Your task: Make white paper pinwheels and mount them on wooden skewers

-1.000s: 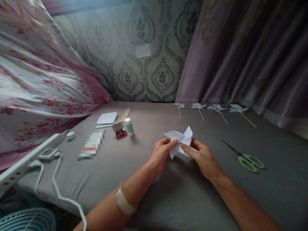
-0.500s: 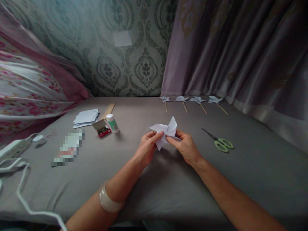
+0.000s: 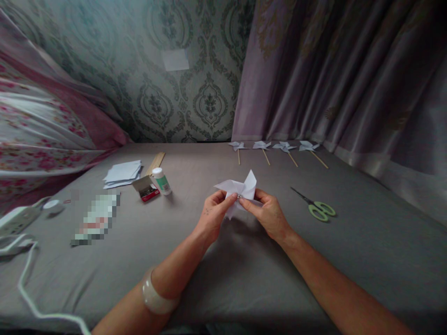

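A white paper pinwheel [image 3: 247,184] is held just above the table between my two hands, its folded blades pointing outward. My left hand [image 3: 213,211] grips it from the left, thumb pressed near the centre. From the other side my right hand [image 3: 267,211] pinches it, the thumb meeting the left one at the middle. A small shiny piece [image 3: 239,196] shows between the thumbs; its kind is too small to make out. Both hands' other fingers are partly hidden behind the paper.
Green-handled scissors [image 3: 321,210] lie right. Several finished pinwheels on sticks [image 3: 286,147] line the back. Left are a paper stack [image 3: 122,173], wooden sticks [image 3: 156,163], a white-green bottle [image 3: 161,181], an open red box [image 3: 148,190], a blurred packet [image 3: 96,218] and a power strip [image 3: 17,221].
The thumbs have shifted slightly at the pinwheel's centre, and a shiny bit now shows there. The view has moved a little; the table things lie as before.
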`<state>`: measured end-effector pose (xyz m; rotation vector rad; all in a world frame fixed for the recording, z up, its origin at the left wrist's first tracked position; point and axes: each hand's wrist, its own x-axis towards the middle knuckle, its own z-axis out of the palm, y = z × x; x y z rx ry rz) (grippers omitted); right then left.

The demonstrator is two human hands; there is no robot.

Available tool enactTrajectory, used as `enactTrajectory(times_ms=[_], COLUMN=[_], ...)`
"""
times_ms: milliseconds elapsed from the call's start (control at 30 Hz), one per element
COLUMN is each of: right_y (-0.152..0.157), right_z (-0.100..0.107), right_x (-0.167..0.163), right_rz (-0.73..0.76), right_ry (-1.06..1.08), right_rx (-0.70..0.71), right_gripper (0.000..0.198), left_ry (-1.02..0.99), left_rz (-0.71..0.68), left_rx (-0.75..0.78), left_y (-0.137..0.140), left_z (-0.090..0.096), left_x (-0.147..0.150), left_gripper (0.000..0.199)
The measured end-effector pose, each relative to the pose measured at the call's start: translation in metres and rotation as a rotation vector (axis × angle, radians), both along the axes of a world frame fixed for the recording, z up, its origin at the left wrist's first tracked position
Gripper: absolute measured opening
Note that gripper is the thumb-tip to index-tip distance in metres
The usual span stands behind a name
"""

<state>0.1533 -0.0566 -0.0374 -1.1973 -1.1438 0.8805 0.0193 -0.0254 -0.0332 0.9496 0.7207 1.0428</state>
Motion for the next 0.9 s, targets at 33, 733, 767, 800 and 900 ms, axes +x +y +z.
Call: enactTrajectory(times_ms=[33,733,767,800,900], right_y=[0.0,0.008,0.009,0.009,0.007], right_z=[0.0,-0.026,-0.027,-0.027,-0.023], right_x=[0.0,0.004,0.005,0.007,0.014], right_rz=[-0.003,0.18,0.218,0.271,0.511], right_ry=[-0.001,0.509,0.564,0.621,0.752], right_rx=[-0.003,-0.27,-0.27,-0.263,-0.225], right_gripper=[0.03,0.032,0.031,0.03,0.025], left_ry=[-0.001,0.417,0.426,0.439,0.495], left_rz=[0.0,0.265,0.333,0.396,0.593], left_rx=[0.001,0.308,0.307,0.296,0.256], left_y=[0.0,0.046,0.055,0.064,0.09], left_z=[0.0,0.054,0.059,0.062,0.065], left_x=[0.0,-0.119,-0.135,-0.15,-0.182], left_gripper=[0.034,0.039,0.038,0.036,0.028])
